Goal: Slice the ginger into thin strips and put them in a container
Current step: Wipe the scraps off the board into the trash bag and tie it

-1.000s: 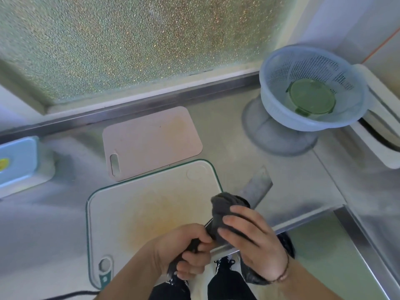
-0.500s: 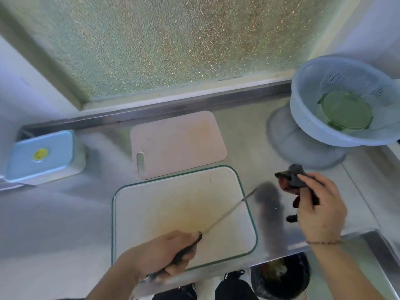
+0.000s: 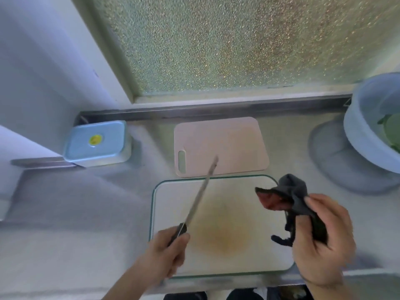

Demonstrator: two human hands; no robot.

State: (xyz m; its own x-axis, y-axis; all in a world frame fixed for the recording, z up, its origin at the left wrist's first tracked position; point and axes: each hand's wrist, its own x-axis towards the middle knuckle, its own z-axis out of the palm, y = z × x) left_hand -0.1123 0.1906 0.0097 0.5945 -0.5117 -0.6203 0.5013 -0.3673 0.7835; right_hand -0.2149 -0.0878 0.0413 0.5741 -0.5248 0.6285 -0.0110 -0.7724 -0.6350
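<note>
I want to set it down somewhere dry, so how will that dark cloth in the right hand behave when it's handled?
The cloth looks floppy: it bunches over the right hand and a loose end dangles below the grip. It is probably light, since a few fingers carry it. It should slump flat rather than roll.

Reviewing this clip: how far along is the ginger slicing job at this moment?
Done: no ginger or strips show; the white cutting board carries only a yellowish stain. In hand: the left hand grips the knife, its blade angled over the board; the right hand holds a dark cloth. Left: whether slicing is finished or not yet begun cannot be told. The blue-lidded container sits closed, far left.
</note>
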